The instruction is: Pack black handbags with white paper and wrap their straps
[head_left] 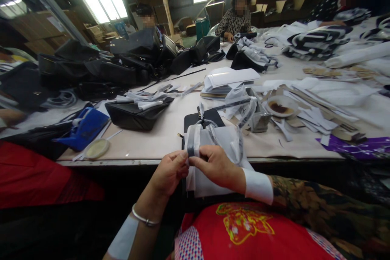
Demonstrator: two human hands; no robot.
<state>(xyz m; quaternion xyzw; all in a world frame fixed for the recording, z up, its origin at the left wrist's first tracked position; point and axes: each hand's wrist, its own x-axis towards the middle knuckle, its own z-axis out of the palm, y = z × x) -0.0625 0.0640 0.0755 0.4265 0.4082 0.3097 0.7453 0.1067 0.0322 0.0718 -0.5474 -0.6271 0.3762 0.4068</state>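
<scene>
A black handbag (204, 117) rests over the table's front edge before me, with a translucent white sheet (213, 174) over much of it. A dark strap (191, 144) in pale wrapping stands up along the bag's left side. My left hand (172, 172) is closed, thumb and fingers pinching the wrapping at the strap's left edge. From the right, my right hand (217, 166) closes on the same wrapped strap, its thumb near the left fingertips. More clear-wrapped strap (237, 146) curves along the bag's right side. The bag's lower part is partly hidden by my hands.
Black bags (100, 69) are heaped at the back left, and another bag (137, 113) lies closer. A blue container (87, 128) and a round lid (96, 148) are left. At right are a bowl of brown liquid (282, 106) and paper strips. Co-workers (236, 16) sit across the table.
</scene>
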